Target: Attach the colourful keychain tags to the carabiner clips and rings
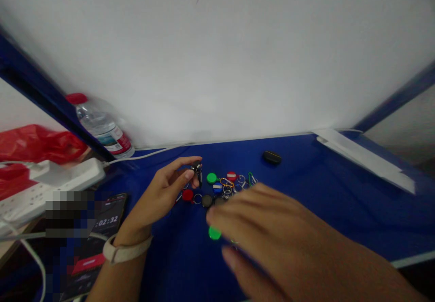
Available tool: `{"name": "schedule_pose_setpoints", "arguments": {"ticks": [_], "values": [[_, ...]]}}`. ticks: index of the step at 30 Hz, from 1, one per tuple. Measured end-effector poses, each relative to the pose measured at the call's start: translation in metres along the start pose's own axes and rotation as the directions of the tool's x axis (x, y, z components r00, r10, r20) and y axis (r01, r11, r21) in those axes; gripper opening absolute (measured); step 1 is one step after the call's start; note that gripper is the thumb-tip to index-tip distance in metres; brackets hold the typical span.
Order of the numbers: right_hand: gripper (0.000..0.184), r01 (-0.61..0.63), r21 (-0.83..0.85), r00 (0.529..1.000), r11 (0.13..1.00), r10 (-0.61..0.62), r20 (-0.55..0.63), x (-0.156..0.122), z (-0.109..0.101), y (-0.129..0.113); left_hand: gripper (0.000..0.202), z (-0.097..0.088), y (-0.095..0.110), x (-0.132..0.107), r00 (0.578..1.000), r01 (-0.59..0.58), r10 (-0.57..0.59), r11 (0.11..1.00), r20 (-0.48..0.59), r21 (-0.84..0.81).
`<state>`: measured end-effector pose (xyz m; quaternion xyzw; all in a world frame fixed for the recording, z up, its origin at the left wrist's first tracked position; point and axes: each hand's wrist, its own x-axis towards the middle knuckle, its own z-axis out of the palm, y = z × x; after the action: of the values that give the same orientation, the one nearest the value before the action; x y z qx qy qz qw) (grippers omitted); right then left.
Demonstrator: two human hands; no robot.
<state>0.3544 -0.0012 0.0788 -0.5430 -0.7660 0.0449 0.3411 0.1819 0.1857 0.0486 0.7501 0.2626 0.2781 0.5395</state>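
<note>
My left hand [163, 188] is curled, thumb and fingertips pinching a small black key fob [196, 170] above the blue desk [326, 211]. My blurred right hand [268, 229] is spread open over a pile of plastic key tags and metal split rings [226, 186] mid-desk, just beside a round green tag [214, 233].
</note>
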Motion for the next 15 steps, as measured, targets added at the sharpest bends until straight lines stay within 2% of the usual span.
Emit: {"name": "schedule_pose_setpoints", "arguments": {"ticks": [3, 5, 7, 8, 10, 15], "values": [[0.037, -0.196, -0.065, 0.98, 0.978, 0.195, -0.028, 0.039, 0.007, 0.035, 0.037, 0.011, 0.002, -0.001, 0.997, 0.059, -0.051, 0.989, 0.064, -0.134], [0.037, -0.275, 0.033, 0.96, 0.961, 0.273, 0.062, 0.049, 0.021, 0.055, 0.038, 0.017, 0.001, -0.001, 0.993, 0.088, -0.072, 0.98, 0.092, -0.179], [0.024, -0.308, 0.155, 0.948, 0.939, 0.288, 0.135, 0.049, 0.036, 0.068, 0.04, 0.021, -0.002, 0.0, 0.991, 0.101, -0.081, 0.972, 0.103, -0.211], [0.02, -0.308, 0.171, 0.95, 0.936, 0.292, 0.112, 0.047, 0.042, 0.072, 0.04, 0.023, -0.003, 0.0, 0.991, 0.104, -0.082, 0.969, 0.102, -0.226], [0.026, -0.27, 0.118, 0.963, 0.956, 0.267, 0.041, 0.042, 0.051, 0.077, 0.039, 0.024, -0.006, 0.002, 0.994, 0.098, -0.081, 0.963, 0.077, -0.251], [0.035, -0.075, -0.047, 0.994, 0.996, 0.071, -0.078, 0.035, 0.058, 0.088, 0.041, 0.029, -0.007, 0.004, 0.997, 0.072, -0.068, 0.958, 0.023, -0.278]]}}
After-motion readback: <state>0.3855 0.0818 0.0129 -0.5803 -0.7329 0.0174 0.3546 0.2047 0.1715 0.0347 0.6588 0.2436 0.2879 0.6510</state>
